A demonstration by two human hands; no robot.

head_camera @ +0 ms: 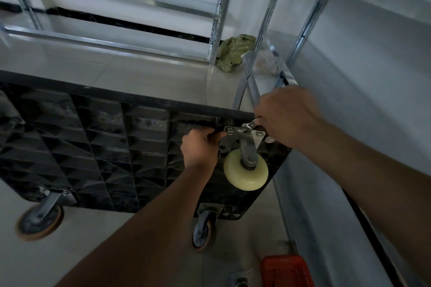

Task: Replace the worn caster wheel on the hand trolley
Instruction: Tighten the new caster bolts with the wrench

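Caster (246, 168) stands bolted on the upturned trolley (93, 137); right hand (286, 116) grips a wrench (250, 124) on its plate, left hand (200, 147) apparently pinches a bolt beside it.

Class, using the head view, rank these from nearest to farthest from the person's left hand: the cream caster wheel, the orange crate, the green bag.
From the left hand:
1. Cream caster wheel, just right of it.
2. Green bag, beyond it by the shelving.
3. Orange crate, at the bottom edge, near the person.
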